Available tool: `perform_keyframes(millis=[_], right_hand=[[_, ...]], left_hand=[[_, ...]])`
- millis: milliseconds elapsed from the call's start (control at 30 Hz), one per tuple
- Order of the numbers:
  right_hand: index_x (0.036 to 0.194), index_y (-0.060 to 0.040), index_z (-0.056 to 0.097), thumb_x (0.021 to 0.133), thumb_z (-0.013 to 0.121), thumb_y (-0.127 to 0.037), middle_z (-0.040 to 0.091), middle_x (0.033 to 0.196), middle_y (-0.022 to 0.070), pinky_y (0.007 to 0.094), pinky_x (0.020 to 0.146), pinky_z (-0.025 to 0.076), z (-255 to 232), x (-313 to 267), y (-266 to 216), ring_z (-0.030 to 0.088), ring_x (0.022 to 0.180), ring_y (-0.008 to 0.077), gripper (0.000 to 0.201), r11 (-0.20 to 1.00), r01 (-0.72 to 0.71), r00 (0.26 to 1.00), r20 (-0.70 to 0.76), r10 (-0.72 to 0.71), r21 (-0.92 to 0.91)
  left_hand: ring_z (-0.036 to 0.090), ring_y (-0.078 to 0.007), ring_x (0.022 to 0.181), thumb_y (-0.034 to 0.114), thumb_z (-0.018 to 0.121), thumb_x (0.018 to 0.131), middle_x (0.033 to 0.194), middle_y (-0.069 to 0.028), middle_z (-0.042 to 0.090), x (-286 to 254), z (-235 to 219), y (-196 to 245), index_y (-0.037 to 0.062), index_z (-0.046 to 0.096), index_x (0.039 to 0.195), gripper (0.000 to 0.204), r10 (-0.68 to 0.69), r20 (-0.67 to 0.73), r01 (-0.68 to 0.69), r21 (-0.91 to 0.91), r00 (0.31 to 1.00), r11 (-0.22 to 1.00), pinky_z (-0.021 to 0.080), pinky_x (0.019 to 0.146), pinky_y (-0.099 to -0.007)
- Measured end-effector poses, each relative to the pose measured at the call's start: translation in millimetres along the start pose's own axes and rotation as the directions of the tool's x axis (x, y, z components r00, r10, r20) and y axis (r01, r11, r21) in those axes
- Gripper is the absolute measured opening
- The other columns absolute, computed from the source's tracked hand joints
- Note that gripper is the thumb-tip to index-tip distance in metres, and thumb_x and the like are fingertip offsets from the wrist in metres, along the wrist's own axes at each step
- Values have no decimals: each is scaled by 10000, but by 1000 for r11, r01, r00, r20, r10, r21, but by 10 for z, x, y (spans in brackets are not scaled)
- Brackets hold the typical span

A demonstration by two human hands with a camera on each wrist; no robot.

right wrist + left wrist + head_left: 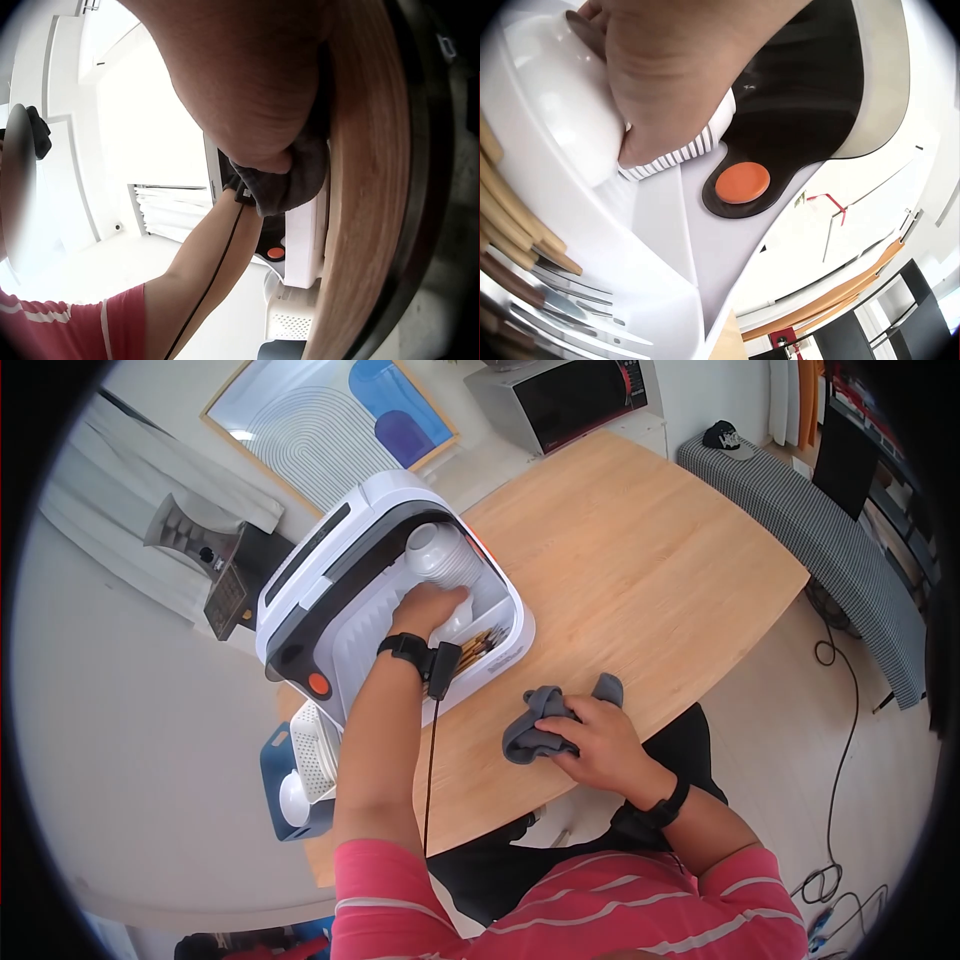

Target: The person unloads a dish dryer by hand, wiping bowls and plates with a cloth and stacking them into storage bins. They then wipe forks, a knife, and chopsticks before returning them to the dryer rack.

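Leftmost, 1 perforated basket (316, 752) sits beside the white dish box (524, 628). The left hand (428, 610) reaches inside the box, at the white bowls (438, 552) — fingers partly hidden, so its grip cannot be determined. Cutlery (485, 645) lies in the side compartment. Rightward, 1 grey cloth (525, 740) rests on the table (660, 560), gripped by the right hand (610, 745). Probable step: handling bowls. The next move likely calls for 1 secure hold — clear of the rim.

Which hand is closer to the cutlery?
The left. The left hand reaches inside the white box, just beside the cutlery; the right hand is outside that box, holding the gray cloth.
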State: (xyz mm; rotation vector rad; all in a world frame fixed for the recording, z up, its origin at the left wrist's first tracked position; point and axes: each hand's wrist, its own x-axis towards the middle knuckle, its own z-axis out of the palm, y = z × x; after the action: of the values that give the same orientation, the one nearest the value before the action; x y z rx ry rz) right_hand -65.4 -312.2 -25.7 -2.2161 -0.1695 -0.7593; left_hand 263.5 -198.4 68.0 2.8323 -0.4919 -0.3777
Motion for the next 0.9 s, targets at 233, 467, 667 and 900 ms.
perform_keyframes(millis=[233,467,667,900], right_hand=[[1149,-154,740,697,830,-153,611,1128,136,441,822,521,-24,-8,3,653,964,343,461,1000,-20,999,27,20,11],[1150,-165,739,701,826,-161,608,1140,133,441,820,521,-27,-7,13,653,946,344,457,1000,-8,1000,17,8,14],[1150,-166,737,699,829,-161,610,1147,132,448,823,520,-28,-8,20,654,951,341,461,1000,-9,1000,24,8,21],[1145,-159,736,699,836,-162,614,1148,129,448,829,520,-6,-5,17,653,960,340,457,1000,10,1000,5,-10,11]], left_hand=[[694,-359,1145,461,772,774,1222,-231,719,255,57,-62,-12,721,1206,642,-95,-34,88,-160,995,983,522,977,-411],[734,-286,872,263,796,814,1013,-181,737,555,223,-346,-95,686,1148,502,-49,-115,-4,-423,992,906,561,752,-378],[694,-359,1140,447,779,802,1219,-288,698,295,26,-411,-145,652,1226,739,-72,73,98,-466,995,879,528,949,-369],[587,-322,1294,586,813,792,1367,-246,621,-132,-92,-269,-65,486,1458,987,47,177,-28,-107,983,994,435,1075,-367]])
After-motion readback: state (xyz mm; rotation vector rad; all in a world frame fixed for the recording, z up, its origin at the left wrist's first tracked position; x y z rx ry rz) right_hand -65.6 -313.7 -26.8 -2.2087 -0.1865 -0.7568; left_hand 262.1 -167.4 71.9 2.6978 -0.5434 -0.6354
